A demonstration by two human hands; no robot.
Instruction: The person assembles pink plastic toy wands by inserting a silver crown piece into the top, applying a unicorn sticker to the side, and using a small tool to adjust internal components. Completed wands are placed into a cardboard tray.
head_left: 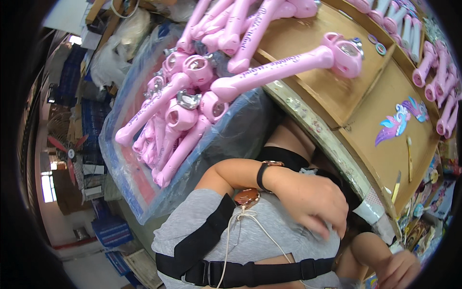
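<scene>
My left hand (310,200), with a dark-strapped watch (270,169) on the wrist, is in front of my chest. Its fingers are loosely bent and the thumb stands apart; nothing shows in it. At the lower right, my right hand (398,269) has its fingers drawn together, and whatever they might hold cannot be made out. A pink plastic bubble wand (288,67) lies slantwise from the bin's heap onto the brown work board (303,38), away from both hands. More pink wands (180,111) with silvery trims fill a blue bin (168,192) lined with clear plastic.
Purple-and-blue wing-shaped pieces (395,126), a brush (409,159) and a yellow-handled blade (396,187) lie on the board. Small rings (380,48) sit by a wooden divider. More pink wands (435,72) line its far side. A fan (70,154) stands at the left.
</scene>
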